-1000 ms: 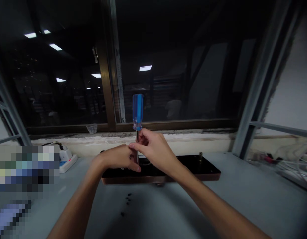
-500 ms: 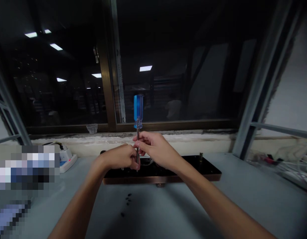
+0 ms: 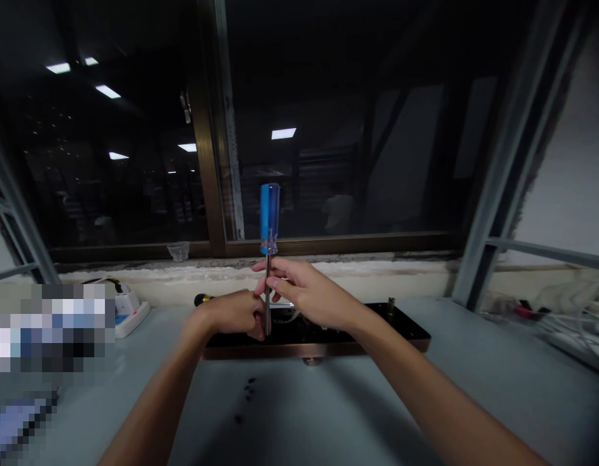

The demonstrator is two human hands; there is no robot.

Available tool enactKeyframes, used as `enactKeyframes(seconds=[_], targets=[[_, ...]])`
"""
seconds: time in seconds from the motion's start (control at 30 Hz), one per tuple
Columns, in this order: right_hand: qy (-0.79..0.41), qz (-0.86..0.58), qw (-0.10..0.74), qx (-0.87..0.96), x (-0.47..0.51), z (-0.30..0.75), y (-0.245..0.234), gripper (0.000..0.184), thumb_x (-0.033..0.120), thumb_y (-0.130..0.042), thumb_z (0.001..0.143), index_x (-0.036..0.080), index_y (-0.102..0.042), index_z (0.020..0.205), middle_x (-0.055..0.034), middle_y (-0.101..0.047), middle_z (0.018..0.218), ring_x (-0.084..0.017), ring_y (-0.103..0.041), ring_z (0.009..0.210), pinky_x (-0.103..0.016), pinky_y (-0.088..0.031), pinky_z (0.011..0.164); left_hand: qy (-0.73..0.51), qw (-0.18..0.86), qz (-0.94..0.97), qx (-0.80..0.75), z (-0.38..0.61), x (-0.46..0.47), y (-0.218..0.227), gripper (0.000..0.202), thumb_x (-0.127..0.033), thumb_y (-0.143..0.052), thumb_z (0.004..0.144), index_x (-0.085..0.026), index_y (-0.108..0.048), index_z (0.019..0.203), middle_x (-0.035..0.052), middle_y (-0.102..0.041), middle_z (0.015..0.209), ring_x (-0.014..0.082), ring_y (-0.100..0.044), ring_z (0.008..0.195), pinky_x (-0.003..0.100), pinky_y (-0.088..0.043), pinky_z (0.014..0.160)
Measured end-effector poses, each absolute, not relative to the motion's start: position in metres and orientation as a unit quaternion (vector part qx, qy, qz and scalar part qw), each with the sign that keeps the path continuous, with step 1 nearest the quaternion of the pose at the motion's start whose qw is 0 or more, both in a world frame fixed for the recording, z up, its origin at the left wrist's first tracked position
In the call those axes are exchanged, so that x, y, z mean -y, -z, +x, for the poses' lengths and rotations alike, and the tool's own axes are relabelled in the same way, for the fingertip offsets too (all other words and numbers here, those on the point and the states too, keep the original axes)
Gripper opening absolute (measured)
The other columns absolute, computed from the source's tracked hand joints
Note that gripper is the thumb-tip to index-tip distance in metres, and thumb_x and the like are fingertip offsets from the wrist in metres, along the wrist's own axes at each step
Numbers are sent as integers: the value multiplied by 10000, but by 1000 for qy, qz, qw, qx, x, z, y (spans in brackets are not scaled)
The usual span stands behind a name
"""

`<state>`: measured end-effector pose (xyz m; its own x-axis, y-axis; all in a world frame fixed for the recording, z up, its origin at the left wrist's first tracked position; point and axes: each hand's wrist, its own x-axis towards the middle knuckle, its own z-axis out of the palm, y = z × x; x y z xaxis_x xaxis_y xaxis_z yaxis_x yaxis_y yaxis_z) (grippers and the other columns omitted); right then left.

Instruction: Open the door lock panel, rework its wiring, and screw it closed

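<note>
The screwdriver (image 3: 269, 247) stood upright over the black panel (image 3: 290, 351) near the table's (image 3: 455, 388) far edge. Its handle's (image 3: 270, 213) bright side had swung left, so the turning had probably advanced slightly. The right hand (image 3: 302, 285) pinched the shaft (image 3: 268, 307); the left hand (image 3: 234, 312) curled beside its lower end (whether gripping too, I couldn't tell).
</note>
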<state>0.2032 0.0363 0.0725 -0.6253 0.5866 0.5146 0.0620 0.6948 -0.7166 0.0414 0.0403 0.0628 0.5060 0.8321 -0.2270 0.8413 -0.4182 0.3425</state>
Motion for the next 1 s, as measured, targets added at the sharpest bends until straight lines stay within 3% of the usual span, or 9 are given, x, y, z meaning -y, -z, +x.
enactKeyframes(seconds=[0.17, 0.37, 0.6, 0.8, 0.9, 1.0], targets=[[-427, -146, 365, 814, -40, 206, -71, 224, 108, -361, 846, 159, -449, 1045, -29, -591, 843, -108, -544, 772, -264, -410, 686, 21, 210, 839, -502, 43, -41, -63, 204, -169, -535, 592, -160, -648, 761, -12, -590, 654, 128, -520, 616, 206, -380, 544], [-455, -144, 375, 795, -44, 203, -69, 213, 100, -352, 843, 161, -453, 1021, -26, -586, 815, -98, -546, 741, -249, -419, 657, 15, 240, 815, -527, 47, -36, -66, 139, -162, -525, 570, -168, -615, 675, -36, -536, 572, 112, -491, 553, 197, -357, 491], [-422, -172, 452, 767, -46, 196, -63, 73, 170, -530, 755, 161, -478, 806, 5, -565, 709, -100, -538, 672, -250, -443, 619, 17, 190, 804, -563, 49, -31, -71, 63, -146, -519, 553, -166, -578, 561, -34, -518, 505, 123, -497, 517, 215, -340, 466], [-351, -208, 472, 782, -41, 198, -68, 112, 208, -596, 707, 163, -494, 721, 22, -523, 668, -89, -497, 618, -236, -432, 579, 22, 203, 823, -530, 41, -38, -67, 134, -159, -519, 574, -147, -626, 655, -2, -590, 603, 137, -531, 589, 217, -379, 533], [-338, -204, 461, 795, -40, 199, -69, 47, 176, -554, 733, 157, -528, 767, -1, -562, 730, -100, -527, 678, -243, -444, 617, 20, 214, 832, -512, 40, -39, -66, 156, -163, -528, 590, -140, -639, 697, 8, -613, 656, 137, -541, 619, 211, -387, 552], [-354, -193, 446, 799, -43, 201, -70, 122, 158, -513, 755, 149, -552, 870, -29, -594, 794, -117, -560, 741, -259, -457, 651, 17, 235, 834, -498, 40, -39, -67, 199, -148, -530, 600, -144, -652, 758, 6, -636, 697, 130, -549, 644, 206, -402, 590]])
